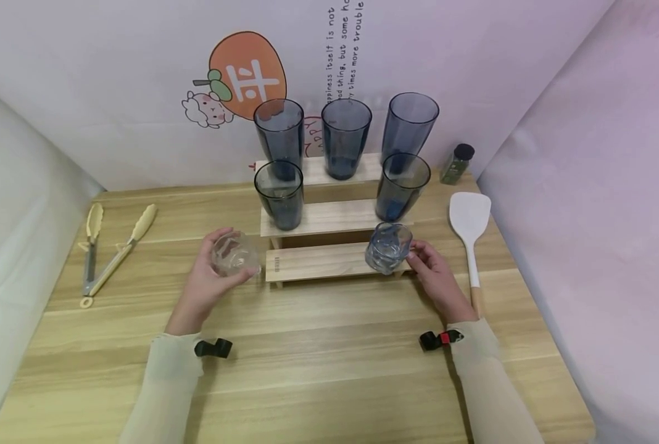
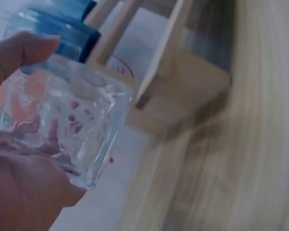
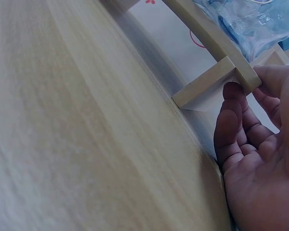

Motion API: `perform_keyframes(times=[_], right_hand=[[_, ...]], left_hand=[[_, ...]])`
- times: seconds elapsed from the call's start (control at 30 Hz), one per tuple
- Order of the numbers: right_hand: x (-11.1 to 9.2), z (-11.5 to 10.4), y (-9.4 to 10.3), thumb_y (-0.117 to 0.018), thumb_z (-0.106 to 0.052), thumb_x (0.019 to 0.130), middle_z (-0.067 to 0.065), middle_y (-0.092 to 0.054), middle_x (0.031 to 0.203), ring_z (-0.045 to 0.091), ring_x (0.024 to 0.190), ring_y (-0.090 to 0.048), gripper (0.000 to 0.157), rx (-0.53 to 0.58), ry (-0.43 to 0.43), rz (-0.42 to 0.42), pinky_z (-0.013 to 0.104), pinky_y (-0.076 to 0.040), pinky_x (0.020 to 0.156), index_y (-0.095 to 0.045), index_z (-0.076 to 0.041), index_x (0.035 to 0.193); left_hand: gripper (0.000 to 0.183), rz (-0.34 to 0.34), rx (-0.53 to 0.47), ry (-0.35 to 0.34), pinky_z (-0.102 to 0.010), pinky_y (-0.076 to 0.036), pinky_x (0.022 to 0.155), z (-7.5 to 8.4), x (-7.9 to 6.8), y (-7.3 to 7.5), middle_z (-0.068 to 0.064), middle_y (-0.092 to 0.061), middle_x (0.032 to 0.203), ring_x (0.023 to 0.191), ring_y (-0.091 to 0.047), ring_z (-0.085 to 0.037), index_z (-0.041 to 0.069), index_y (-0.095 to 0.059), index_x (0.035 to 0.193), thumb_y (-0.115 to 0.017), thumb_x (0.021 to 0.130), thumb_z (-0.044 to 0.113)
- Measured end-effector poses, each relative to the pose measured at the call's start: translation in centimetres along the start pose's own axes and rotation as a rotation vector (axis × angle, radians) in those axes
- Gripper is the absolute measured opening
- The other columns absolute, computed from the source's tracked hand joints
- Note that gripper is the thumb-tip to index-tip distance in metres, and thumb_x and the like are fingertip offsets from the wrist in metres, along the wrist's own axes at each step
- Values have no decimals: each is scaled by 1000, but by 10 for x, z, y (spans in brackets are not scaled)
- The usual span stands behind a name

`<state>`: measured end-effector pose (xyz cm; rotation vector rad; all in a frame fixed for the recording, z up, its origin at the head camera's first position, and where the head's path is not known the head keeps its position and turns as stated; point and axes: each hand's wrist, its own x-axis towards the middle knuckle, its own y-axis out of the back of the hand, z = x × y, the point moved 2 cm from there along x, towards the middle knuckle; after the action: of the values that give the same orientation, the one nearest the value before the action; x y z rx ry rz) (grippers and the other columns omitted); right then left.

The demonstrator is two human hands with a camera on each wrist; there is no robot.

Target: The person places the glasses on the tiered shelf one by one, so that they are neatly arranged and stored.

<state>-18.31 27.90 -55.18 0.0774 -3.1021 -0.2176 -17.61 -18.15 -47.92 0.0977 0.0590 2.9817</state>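
My left hand (image 1: 210, 274) grips a small clear glass (image 1: 234, 254) just left of the stepped wooden shelf (image 1: 318, 262). In the left wrist view, thumb and fingers wrap around this thick, wavy-sided glass (image 2: 82, 120). At the shelf's right end, my right hand (image 1: 436, 277) pinches the edge of the lowest board, thumb above and fingers beneath, as the right wrist view shows on the board end (image 3: 248, 79). Beside that thumb, a small bluish wavy glass (image 1: 388, 248) stands on the lowest step.
Three tall blue-grey glasses (image 1: 345, 139) stand on the top step and two more (image 1: 285, 200) on the middle one. Tongs (image 1: 104, 259) lie at the left. On the right are a white spatula (image 1: 470, 219) and a dark-capped jar (image 1: 457, 165). White cloth (image 1: 140, 92) hangs behind.
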Motion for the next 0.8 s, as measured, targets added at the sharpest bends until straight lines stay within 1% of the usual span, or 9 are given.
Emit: perform_keyframes(times=[0.1,0.17,0.2,0.3,0.43,0.53,0.63,0.73,0.8], right_hand=[[0,-1,0,-55,-21,107,2,-62,112,14,103,-57,29,3,-1,2,24,-48,86,-55,-4,130],[0,-1,0,-55,-21,107,2,-62,111,14,102,-57,29,7,1,4,24,-48,85,-55,-5,130],[0,-1,0,-55,-21,107,2,-63,111,14,102,-57,29,6,3,6,23,-48,85,-55,-5,130],[0,1,0,-54,-21,107,1,-63,113,14,104,-57,29,11,9,1,23,-48,86,-55,-4,131],[1,2,0,-54,-20,107,1,-63,115,13,107,-58,29,11,11,-6,22,-48,89,-55,-3,131],[0,2,0,-54,-20,107,1,-63,116,13,107,-58,29,11,14,-5,22,-48,88,-55,-3,131],[0,2,0,-54,-20,108,1,-63,116,13,107,-58,29,17,21,-6,22,-48,88,-55,-2,131],[0,2,0,-54,-20,108,1,-63,117,13,109,-57,29,22,20,-8,22,-47,90,-55,-2,131],[0,2,1,-54,-21,107,1,-63,117,13,109,-57,29,22,14,-7,21,-47,90,-55,-3,130]], left_hand=[[89,-90,-19,-5,-48,-42,107,8,0,-13,-16,-39,150,137,-37,-33,13,-37,151,-82,77,-10],[90,-122,-10,3,-44,-47,102,10,1,-21,-16,-41,149,134,-41,-34,11,-36,151,-84,77,-8],[90,-129,-9,11,-44,-48,101,11,1,-25,-16,-42,148,132,-43,-35,10,-36,151,-84,77,-8],[91,-124,10,45,-49,-47,101,9,1,-36,-15,-44,145,129,-46,-37,10,-37,150,-86,76,-4],[89,-116,31,57,-57,-40,105,5,2,-50,-14,-38,147,128,-45,-37,9,-39,148,-88,75,-2],[88,-124,45,35,-57,-39,106,4,3,-61,-13,-31,147,127,-45,-36,9,-41,147,-89,73,-2],[88,-131,50,9,-56,-38,107,2,5,-69,-13,-30,147,127,-45,-36,10,-43,146,-90,73,-1],[91,-113,100,-22,-55,-36,108,1,6,-73,-10,-33,146,128,-44,-33,14,-44,148,-93,72,5],[96,-85,139,-53,-54,-33,109,1,4,-75,-10,-34,146,130,-42,-31,14,-40,149,-94,71,8]])
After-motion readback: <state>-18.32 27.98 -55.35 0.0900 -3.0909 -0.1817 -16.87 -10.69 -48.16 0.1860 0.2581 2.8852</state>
